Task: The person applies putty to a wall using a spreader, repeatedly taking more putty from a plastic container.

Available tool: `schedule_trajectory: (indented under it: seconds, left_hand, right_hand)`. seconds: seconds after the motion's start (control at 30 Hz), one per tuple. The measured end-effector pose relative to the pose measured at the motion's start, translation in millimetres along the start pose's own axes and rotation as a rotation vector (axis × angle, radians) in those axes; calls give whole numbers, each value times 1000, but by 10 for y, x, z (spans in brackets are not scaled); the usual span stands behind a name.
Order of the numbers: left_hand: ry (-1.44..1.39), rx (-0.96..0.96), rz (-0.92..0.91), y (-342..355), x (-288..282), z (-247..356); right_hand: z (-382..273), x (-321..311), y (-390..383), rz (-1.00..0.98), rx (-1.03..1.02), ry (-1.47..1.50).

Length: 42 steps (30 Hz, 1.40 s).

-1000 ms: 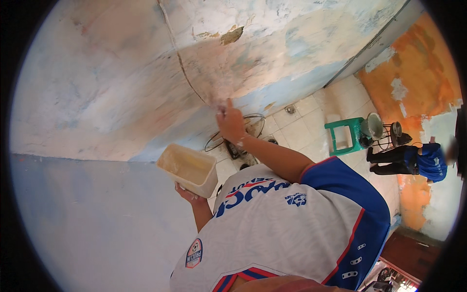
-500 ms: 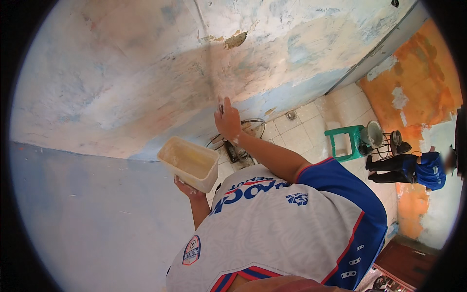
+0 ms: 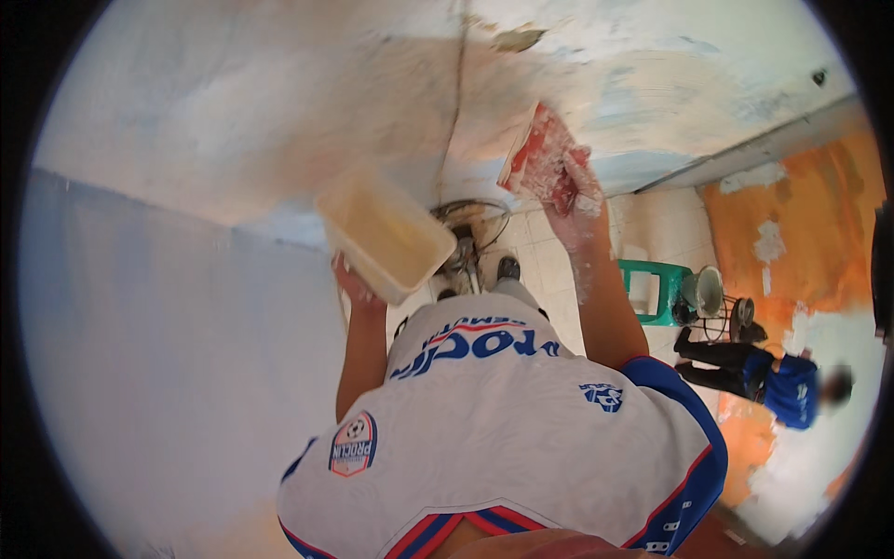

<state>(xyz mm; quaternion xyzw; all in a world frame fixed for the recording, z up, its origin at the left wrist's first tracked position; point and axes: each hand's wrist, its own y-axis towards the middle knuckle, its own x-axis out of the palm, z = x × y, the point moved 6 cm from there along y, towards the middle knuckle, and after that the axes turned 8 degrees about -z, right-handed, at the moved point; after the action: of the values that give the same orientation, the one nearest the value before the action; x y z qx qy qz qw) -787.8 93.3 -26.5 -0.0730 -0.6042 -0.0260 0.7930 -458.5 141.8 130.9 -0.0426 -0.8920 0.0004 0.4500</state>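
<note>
My right hand (image 3: 584, 214), smeared with white paste, is closed round a red putty scraper (image 3: 538, 154). White paste coats much of its flat blade, which is raised in front of the patchy wall (image 3: 372, 112); I cannot tell whether it touches. Lower and to the left, my left hand (image 3: 358, 287) grips a cream rectangular plastic tub (image 3: 384, 233) by its side and underside. The tub is tilted so its inside shows, with pale yellowish residue on the bottom. Part of the left hand's fingers is hidden behind it.
A standing fan (image 3: 470, 224) is by the wall near my feet. To the right are a green plastic stool (image 3: 659, 293), a bucket (image 3: 708, 289) and a person in a blue shirt (image 3: 792, 391). A vertical cable or crack (image 3: 456, 102) runs along the wall, beside a chipped hole (image 3: 519, 39).
My right hand has moved right and turned, drawn back from the wall, bringing the scraper's blade into sight. The tub in my left hand has shifted slightly right and up. My view has turned.
</note>
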Motion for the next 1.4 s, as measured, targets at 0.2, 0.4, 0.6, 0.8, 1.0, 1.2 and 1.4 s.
schedule_trajectory:
  seconds: [0.2,0.4,0.6,0.8,1.0,1.2,1.4]
  left_hand:
    - [162,131,-280,473,377,36]
    - [253,255,-316,412,511,168]
    - [259,292,-273,181,574,-10]
    - [289,300,-262,165,690,-388]
    - [312,248,-272,286,891,-956]
    - [356,222,-288,527,1128,-1495]
    - [396,213,-280,589,1258,-1912]
  right_hand:
    - [-112,811,-328,-124,-142,-380]
    - [-46,1544,-632,-565,-324,-1185]
    - [366,1476,-718,-754,-167,-1327]
    - [310,1198,-719,-852,90,-1249]
    - [-156,725,-625,-808,318,-1201]
    - [-701,261,-517,-741,380,-1019]
    - [-1210,-170,-480,-686,516,-727]
